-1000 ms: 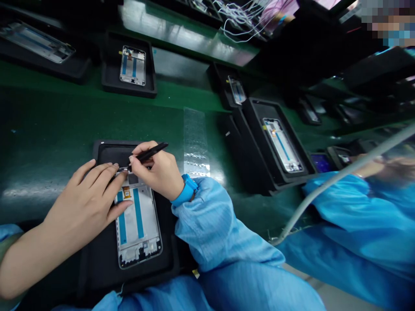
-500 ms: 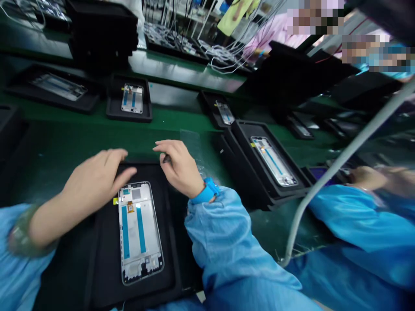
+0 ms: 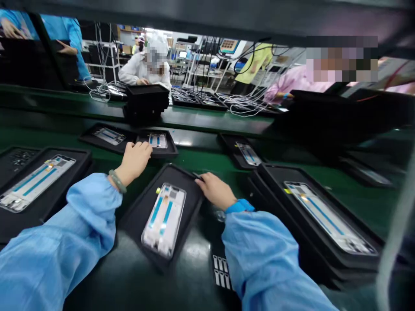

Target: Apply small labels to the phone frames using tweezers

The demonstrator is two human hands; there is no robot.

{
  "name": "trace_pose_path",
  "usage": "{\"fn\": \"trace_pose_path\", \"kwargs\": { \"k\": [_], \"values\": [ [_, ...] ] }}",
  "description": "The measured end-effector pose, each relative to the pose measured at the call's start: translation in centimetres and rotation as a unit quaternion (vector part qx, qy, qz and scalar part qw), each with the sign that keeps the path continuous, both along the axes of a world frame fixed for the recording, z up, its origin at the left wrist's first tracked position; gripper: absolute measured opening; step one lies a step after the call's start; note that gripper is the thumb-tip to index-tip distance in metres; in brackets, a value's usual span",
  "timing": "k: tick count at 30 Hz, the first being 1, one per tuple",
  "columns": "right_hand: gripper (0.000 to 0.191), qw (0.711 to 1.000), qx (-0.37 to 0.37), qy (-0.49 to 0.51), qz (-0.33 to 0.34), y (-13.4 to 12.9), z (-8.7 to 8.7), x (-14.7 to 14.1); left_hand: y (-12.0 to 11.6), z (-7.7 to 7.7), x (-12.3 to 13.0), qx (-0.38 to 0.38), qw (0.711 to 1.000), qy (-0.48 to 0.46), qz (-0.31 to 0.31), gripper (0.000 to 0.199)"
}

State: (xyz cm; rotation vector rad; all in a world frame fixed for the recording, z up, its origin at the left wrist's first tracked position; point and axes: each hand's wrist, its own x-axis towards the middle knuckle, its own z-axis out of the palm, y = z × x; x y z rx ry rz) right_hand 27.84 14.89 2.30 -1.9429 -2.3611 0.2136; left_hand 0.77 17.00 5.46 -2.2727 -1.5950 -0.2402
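My left hand point(image 3: 136, 160) reaches forward, fingers curled over the near-left edge of a small black tray point(image 3: 170, 152) that bears a phone frame point(image 3: 158, 141). Its fingertips are partly hidden. In front of me a black tray point(image 3: 191, 203) lies turned at an angle, with a silvery phone frame point(image 3: 164, 220) carrying two blue strips and a yellow tab. At that tray's far right corner is my right hand point(image 3: 216, 190), closed with a small dark object point(image 3: 196, 175) sticking out past the thumb. The object's kind is unclear.
Stacked black trays with a phone frame point(image 3: 330, 216) stand on the right; another tray with a frame point(image 3: 39, 181) lies on the left. More trays line the back. A sheet of small metallic pieces point(image 3: 222, 272) lies by my right sleeve. A pale tube point(image 3: 394, 224) crosses at right.
The view has swung left and up. My left hand has gone from beside the front phone frame to the back tray. The front tray now lies turned, my right hand at its corner.
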Motion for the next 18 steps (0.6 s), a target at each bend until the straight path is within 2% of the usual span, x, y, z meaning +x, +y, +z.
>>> {"fn": "trace_pose_path", "kwargs": {
  "k": [2, 4, 6, 9, 12, 14, 16, 18],
  "values": [
    [0.032, 0.998, 0.003, 0.002, -0.07, 2.7, 0.0, 0.9, -3.4, 1.4, -0.6, 0.015, 1.0, 0.0, -0.014, 0.019],
    [0.034, 0.99, -0.003, 0.006, -0.141, 5.2, -0.3, 1.0, -7.4, 2.0, -1.1, 0.023, 0.999, -0.003, -0.035, 0.018],
    [0.032, 0.98, -0.012, 0.013, -0.2, 7.3, -0.8, 0.7, -11.6, 1.7, -1.6, 0.03, 0.998, -0.008, -0.056, 0.019],
    [0.034, 0.97, -0.026, 0.03, -0.242, 9.1, -1.0, 0.0, -17.2, -0.1, -2.1, 0.038, 0.993, -0.035, -0.102, 0.022],
    [0.033, 0.97, -0.024, 0.047, -0.239, 9.1, -0.2, -0.2, -21.6, -2.2, -2.0, 0.03, 0.986, -0.097, -0.129, 0.027],
    [0.041, 0.972, -0.011, 0.055, -0.228, 8.2, 0.8, 0.2, -23.8, -2.8, -1.8, -0.013, 0.981, -0.11, -0.156, 0.021],
    [0.043, 0.974, 0.005, 0.06, -0.217, 6.8, 1.9, 0.9, -25.2, -2.3, -1.8, -0.056, 0.978, -0.103, -0.172, 0.017],
    [0.044, 0.977, 0.017, 0.065, -0.203, 4.9, 2.8, 1.8, -25.9, -1.1, -2.4, -0.07, 0.978, -0.101, -0.168, 0.022]
  ]
}}
